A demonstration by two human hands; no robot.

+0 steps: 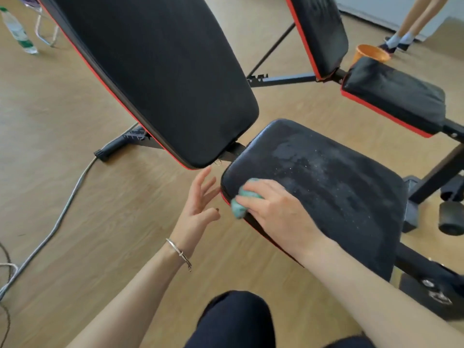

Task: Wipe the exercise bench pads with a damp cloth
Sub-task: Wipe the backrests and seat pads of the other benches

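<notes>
Seat pad [326, 182]: streaked, speckled. Right hand [273, 209] presses bunched green cloth [238, 204] at near corner; left hand [198, 204] open, empty. Advise overlapping strokes, firm pressure, edges included.

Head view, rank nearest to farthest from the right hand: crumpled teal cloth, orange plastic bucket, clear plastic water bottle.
1. Crumpled teal cloth: gripped by the right hand at the near left edge of the black seat pad.
2. Orange plastic bucket: far right, on the floor.
3. Clear plastic water bottle: far left, on the floor.
</notes>
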